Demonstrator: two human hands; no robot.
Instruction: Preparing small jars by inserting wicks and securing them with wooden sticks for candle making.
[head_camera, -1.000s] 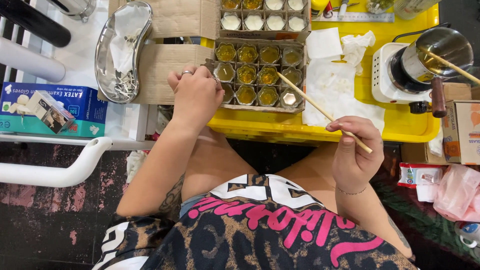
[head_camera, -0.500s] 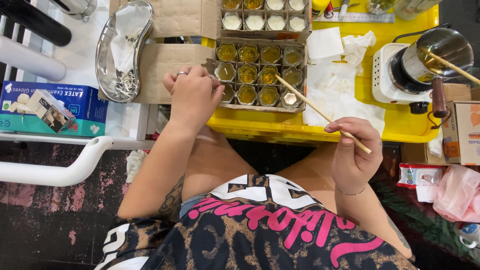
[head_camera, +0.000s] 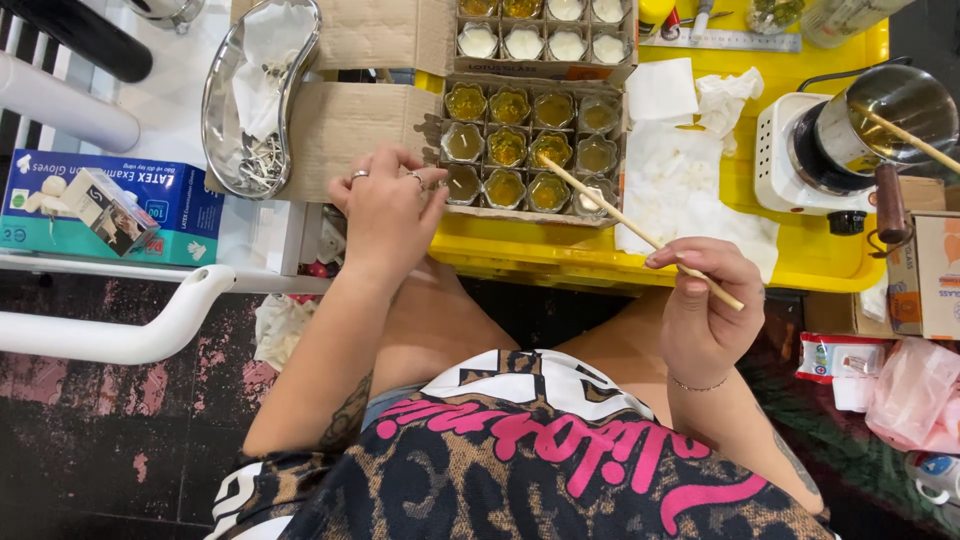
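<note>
Twelve small glass cups (head_camera: 527, 145) of amber liquid are held in the nearer cardboard tray (head_camera: 380, 125), which rests on the yellow counter (head_camera: 560, 245). A thin wooden stick (head_camera: 640, 232) is pinched between thumb and fingers of the right hand (head_camera: 705, 310), its far tip lying over the front row, at the third cup. Compared with a second ago, the left hand (head_camera: 385, 210) is seen lower and further left, off the front-left cups and onto the tray's brown flap, fingers curled narrow on the edge, nothing gripped; the stick is hardly shifted. The tray appears steadied while the front row is tended. A second tray of pale-filled cups (head_camera: 545, 35) stands behind; a metal pot (head_camera: 880, 115) sits on a white hotplate (head_camera: 790, 160) at right.
</note>
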